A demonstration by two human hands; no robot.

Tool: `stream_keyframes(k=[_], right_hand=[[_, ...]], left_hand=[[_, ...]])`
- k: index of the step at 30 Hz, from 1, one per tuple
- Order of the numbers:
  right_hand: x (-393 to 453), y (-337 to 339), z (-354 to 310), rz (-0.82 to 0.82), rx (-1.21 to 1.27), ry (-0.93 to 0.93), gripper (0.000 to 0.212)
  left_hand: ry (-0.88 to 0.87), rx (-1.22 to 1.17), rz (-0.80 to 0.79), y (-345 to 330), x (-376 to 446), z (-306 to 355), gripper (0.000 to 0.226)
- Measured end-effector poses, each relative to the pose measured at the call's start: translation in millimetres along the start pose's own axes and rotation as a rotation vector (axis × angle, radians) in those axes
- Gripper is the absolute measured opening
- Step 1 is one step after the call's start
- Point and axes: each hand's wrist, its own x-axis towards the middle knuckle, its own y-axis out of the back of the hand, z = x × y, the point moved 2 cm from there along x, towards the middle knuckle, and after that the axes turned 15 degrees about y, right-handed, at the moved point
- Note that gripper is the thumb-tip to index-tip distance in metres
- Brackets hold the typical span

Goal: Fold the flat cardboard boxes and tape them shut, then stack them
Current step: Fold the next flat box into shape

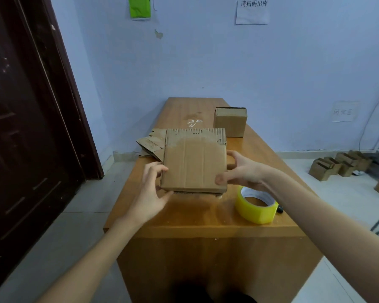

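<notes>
Left hand (150,189) and right hand (239,171) grip a flat cardboard box (194,160) — above the table (195,217).

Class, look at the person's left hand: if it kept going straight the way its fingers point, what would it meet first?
The left hand already holds the flat cardboard box; beyond probably lies the pile of flat cardboard, though depth is unclear.

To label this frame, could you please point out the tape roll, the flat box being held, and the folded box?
tape roll (257,212), head view, yellow outer band
flat box (194,162), head view, middle of face
folded box (230,125), head view, front wall
</notes>
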Motion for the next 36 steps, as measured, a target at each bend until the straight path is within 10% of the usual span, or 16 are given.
stream_keyframes(k=[5,14,22,29,36], right_hand=[[3.0,-4.1,16.7,-0.081,-0.174,0.009,0.116],[3.8,-9.6,24.9,-0.138,-0.309,0.115,0.120],[-10.9,-12.8,28.6,-0.308,-0.342,0.126,0.123],[-11.1,-6.0,17.1,-0.118,-0.252,0.222,0.062],[-16.3,-12.6,20.0,-0.138,-0.457,0.250,0.062]], left_hand=[[0.099,0.160,-0.176,-9.6,0.3,-14.5,0.117],[0.183,0.306,-0.097,-10.4,-12.9,-12.6,0.126],[0.291,0.138,-0.276,-11.0,-27.7,-13.0,0.091],[0.390,-0.054,-0.373,0.6,-23.7,-4.5,0.048],[0.568,-0.149,-0.408,9.2,-21.6,-0.6,0.088]])
